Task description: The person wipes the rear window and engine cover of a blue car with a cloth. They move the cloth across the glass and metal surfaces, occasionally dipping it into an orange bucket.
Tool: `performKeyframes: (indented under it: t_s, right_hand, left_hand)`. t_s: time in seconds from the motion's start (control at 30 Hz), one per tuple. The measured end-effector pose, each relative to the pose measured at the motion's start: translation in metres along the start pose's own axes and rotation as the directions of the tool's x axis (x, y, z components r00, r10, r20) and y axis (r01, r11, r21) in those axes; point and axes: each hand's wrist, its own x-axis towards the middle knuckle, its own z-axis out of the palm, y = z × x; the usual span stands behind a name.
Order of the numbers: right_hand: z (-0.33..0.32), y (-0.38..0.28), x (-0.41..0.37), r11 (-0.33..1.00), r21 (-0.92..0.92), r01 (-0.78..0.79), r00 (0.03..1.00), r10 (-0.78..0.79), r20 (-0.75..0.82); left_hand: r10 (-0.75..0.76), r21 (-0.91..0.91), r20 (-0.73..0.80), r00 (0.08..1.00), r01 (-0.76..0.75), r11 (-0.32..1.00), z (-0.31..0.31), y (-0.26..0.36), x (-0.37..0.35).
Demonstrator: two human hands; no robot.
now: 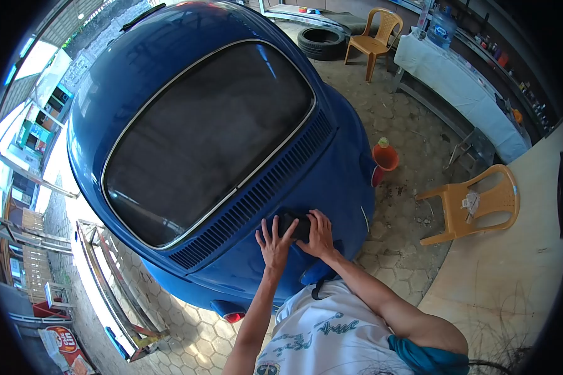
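Note:
A dark, rounded pad-like thing (294, 226) lies against the blue rear lid of the car (244, 269), below the slatted vent (256, 194). My left hand (274, 245) rests with spread fingers at its left side, the innermost digits at the pad's edge. On the other side, my right hand (319, 236) grips the pad's right edge, thumb low and fingers over the top. The pad's exact kind cannot be made out. Above the vent is the dark rear window (213, 137) with its bright trim.
An orange funnel-like container (385, 157) is near the car's right fender. A yellow plastic chair (472, 206) is at the right, another chair (375, 40) behind it beside a tire (322, 42). A cloth-covered table (463, 87) is at the back right; a metal frame (116, 287) at left.

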Motion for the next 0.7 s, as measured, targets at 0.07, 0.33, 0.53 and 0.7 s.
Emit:
performKeyframes:
  t_s: [0.07, 0.33, 0.53, 0.7]
  right_hand:
    - [0.019, 0.022, 0.001, 0.988, 0.152, 0.032, 0.998, -0.04, 0.05]
    - [0.019, 0.13, 0.121, 0.838, 0.204, -0.506, 0.834, 0.536, -0.131]
    - [0.002, 0.203, 0.203, 0.55, 0.294, -0.782, 0.575, 0.818, 0.0]
    - [0.016, 0.098, 0.114, 0.885, 0.223, -0.408, 0.883, 0.445, -0.151]
  left_hand:
    - [0.108, 0.121, 0.012, 0.994, -0.108, 0.987, 0.004, 0.003, 0.012]
    - [0.162, 0.342, -0.192, 0.968, -0.088, 0.936, 0.015, -0.039, 0.055]
    - [0.162, 0.316, -0.172, 0.972, -0.102, 0.943, 0.013, -0.04, 0.05]
    - [0.164, 0.305, -0.186, 0.969, -0.101, 0.947, 0.012, -0.038, 0.051]
